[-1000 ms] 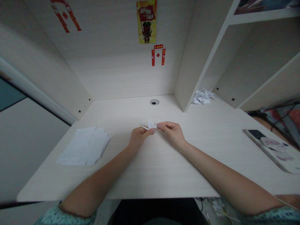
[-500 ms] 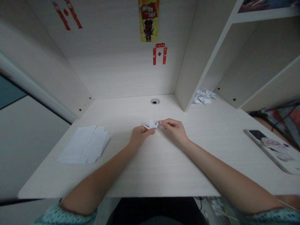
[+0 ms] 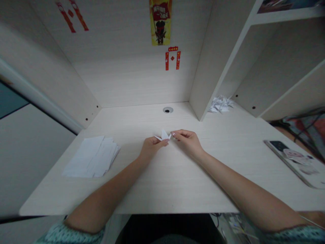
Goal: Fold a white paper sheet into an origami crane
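"Where's our paper crane (image 3: 165, 135)?"
"Between our hands, pinched by our left hand (image 3: 150, 148), one slim tip toward our right hand (image 3: 190, 140); whether those narrowed fingers grip it, we can't tell."

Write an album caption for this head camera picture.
Two hands, left and right, at a folded white paper above a pale desk, with flat paper sheets at left.

Pale panels (image 3: 142, 78) enclosed the light wood-grain surface (image 3: 142, 196); a divider (image 3: 213, 61) stood at right beneath shelving (image 3: 286, 19), and soft light left the upper corners dim.
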Motion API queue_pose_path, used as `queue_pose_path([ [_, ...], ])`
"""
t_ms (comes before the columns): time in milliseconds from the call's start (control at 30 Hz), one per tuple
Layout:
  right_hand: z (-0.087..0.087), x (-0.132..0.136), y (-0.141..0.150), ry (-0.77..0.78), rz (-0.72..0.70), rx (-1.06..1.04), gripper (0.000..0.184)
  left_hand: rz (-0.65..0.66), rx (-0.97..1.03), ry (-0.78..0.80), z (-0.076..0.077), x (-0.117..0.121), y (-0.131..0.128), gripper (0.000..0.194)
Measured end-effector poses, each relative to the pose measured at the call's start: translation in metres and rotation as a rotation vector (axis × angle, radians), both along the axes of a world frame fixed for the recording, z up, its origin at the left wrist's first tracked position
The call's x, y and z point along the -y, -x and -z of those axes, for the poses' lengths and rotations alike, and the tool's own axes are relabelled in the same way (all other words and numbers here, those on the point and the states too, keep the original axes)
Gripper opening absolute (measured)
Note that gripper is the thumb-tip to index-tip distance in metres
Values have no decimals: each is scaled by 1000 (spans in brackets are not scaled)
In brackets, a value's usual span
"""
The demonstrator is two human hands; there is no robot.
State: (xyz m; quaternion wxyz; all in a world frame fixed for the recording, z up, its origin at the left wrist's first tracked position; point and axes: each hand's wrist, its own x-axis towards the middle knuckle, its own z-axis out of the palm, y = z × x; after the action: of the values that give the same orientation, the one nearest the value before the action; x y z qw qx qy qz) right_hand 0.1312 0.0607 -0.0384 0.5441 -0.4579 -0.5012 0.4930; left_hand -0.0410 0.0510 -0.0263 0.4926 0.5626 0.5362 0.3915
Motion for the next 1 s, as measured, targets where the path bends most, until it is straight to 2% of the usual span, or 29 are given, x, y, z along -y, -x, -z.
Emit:
queue_pose_path([
  [167,-4,2,1,-20,26,1,22,16,-27,0,2,-2,1,38],
  [300,-7,2,0,-17,-17,-11,26,65,-93,-48,1,-3,3,37],
  [400,-8,2,-1,-18,-77,-39,29,124,-211,-162,1,-1,5,30],
  [500,-6,2,-1,-31,-129,-17,27,112,-388,-267,0,1,6,24],
  [667,0,1,1,-79,-158,39,23,81,-498,-308,-1,2,5,22],
  [767,3,1,2,-98,-140,117,25,106,-517,-304,-1,2,6,22],
  [900,2,4,1,-219,-103,293,19,76,-502,-327,-1,2,7,21],
  [1000,-2,9,1,-318,34,351,15,14,-448,-335,-2,3,7,22],
])
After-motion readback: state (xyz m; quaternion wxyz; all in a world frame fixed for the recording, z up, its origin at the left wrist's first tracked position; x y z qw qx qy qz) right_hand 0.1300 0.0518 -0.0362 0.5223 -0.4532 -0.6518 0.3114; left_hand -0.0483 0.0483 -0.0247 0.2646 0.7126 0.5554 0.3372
